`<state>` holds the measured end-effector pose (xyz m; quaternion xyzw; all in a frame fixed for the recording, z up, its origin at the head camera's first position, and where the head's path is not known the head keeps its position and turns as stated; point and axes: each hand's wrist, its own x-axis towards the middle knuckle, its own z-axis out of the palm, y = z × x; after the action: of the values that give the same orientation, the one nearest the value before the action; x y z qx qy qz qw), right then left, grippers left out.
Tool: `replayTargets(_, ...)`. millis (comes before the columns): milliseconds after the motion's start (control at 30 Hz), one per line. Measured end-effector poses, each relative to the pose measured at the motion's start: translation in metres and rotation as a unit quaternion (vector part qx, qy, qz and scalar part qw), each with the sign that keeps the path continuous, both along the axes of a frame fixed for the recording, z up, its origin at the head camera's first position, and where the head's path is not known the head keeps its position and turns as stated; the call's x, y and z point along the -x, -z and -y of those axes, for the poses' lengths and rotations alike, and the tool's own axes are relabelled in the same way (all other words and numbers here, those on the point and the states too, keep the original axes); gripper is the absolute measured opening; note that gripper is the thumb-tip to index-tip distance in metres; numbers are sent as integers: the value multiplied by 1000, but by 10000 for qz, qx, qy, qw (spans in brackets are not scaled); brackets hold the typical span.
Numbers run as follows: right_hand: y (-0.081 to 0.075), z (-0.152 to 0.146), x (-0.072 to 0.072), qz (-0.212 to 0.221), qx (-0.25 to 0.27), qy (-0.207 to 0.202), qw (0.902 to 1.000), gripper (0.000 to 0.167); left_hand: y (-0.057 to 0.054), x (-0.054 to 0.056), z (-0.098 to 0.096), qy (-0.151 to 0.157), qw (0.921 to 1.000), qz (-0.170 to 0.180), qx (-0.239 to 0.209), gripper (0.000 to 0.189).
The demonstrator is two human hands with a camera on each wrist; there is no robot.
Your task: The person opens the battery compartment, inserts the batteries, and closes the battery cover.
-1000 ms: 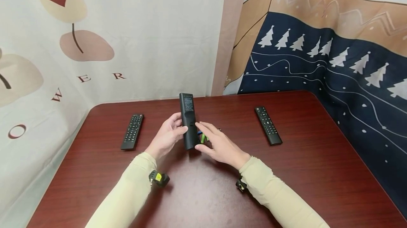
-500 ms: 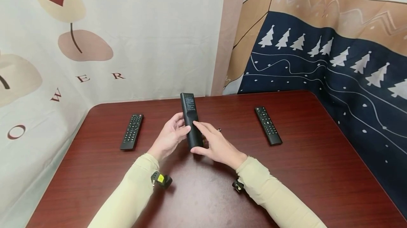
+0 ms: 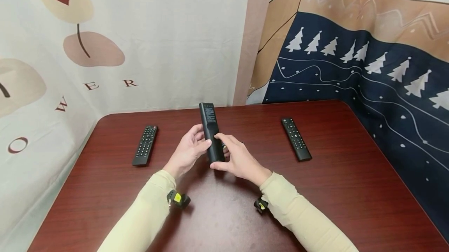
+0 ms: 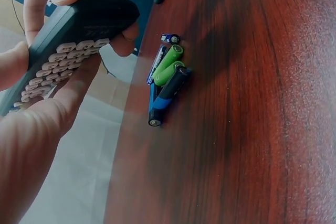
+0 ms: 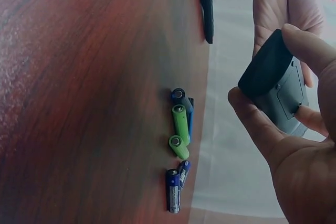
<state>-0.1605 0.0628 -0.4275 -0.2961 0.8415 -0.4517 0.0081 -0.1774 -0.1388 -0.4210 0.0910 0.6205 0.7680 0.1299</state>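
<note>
A black remote control (image 3: 209, 115) is held above the table with its label and back cover facing up. My left hand (image 3: 187, 148) grips its left side, thumb on the back and fingers beneath the button side. My right hand (image 3: 242, 160) pinches the lower part: the thumb presses at the bottom end, and the index fingertip touches the battery cover (image 5: 286, 95), whose outline shows in the right wrist view. Loose batteries lie on the table below, among them a green battery (image 4: 170, 54) and a black-and-blue battery (image 4: 172, 88). In the head view the hands mostly hide them.
Two more black remotes lie buttons up on the dark red table (image 3: 350, 189): a left remote (image 3: 145, 145) and a right remote (image 3: 296, 139). A pale curtain (image 3: 175, 49) and a navy tree-printed cloth (image 3: 326, 64) hang behind the table's far edge.
The right hand has moved left onto the remote, its thumb now at the bottom end and index finger on the cover. The remote has shifted slightly right, and the batteries beside it became hidden.
</note>
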Motion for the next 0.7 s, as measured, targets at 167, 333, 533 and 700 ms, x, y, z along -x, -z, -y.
replayTargets(167,-1,0,1,-21,-51,32,10000,79,1,0,0,43,10000,-62,1,63)
replayTargets(333,-1,-1,2,37,-21,3,10000,79,2,1,0,58,9999,-84,37,63)
replayTargets(533,1,-2,4,178,-4,-72,9998,78,4,1,0,19,9998,-82,156,62)
replayTargets(700,1,-2,5,197,-67,-15,9998,78,5,3,-1,-4,9990,-96,435,60)
